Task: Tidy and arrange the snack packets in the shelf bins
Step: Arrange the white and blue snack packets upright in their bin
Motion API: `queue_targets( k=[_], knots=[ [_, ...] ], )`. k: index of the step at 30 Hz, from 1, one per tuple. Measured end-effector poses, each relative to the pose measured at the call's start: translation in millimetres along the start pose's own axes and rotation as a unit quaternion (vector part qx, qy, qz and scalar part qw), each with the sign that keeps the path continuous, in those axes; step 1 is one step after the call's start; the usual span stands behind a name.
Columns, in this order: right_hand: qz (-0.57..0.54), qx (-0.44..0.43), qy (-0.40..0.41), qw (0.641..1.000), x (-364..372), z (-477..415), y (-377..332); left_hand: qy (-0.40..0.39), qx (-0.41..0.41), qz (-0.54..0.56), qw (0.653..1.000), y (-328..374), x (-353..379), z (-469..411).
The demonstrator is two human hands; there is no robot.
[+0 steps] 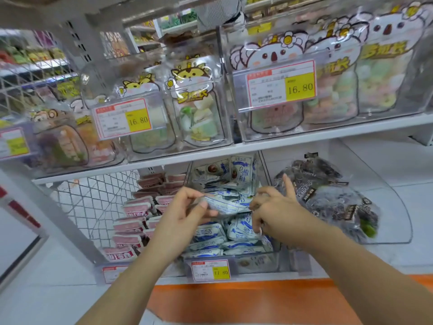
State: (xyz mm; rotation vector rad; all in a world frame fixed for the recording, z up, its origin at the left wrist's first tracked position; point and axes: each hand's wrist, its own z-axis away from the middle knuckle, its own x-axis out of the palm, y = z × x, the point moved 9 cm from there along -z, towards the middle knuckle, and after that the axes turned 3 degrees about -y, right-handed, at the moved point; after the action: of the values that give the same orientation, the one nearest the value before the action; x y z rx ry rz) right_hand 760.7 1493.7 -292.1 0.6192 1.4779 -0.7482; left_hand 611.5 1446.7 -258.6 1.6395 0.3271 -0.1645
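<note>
Under the white shelf board [234, 150] of a shop rack, we work at the middle bin [234, 266] of blue-and-white packets. Our left hand [185, 212] and right hand [269, 207] pinch opposite ends of one packet [225, 204], its long axis running left-right, just above the bin's pile.

white shelf [304, 137] carries clear bins [396, 109]; the lower shelf [365, 259] holds packet-filled bins [257, 262].
</note>
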Motion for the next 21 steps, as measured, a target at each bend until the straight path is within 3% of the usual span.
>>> queue_targets(
  k=[3,6,12,17,21],
  knots=[
    [-0.065,-0.047,0.122,0.989,-25,1,4,-0.012,-0.008,0.082,0.996,-7,-5,13],
    [-0.170,-0.046,0.126,0.976,-34,5,16,0.022,-0.014,0.128,0.991,-13,-15,20],
    [-0.320,0.016,0.221,0.921,-52,19,29,0.104,0.006,-0.056,0.993,-17,-29,26],
    [-0.355,0.048,0.259,0.897,-54,20,29,0.120,-0.010,-0.063,0.991,-29,-31,26],
    [-0.378,0.076,0.320,0.865,-61,29,34,0.131,-0.035,0.006,0.991,-31,-30,29]
  ],
)
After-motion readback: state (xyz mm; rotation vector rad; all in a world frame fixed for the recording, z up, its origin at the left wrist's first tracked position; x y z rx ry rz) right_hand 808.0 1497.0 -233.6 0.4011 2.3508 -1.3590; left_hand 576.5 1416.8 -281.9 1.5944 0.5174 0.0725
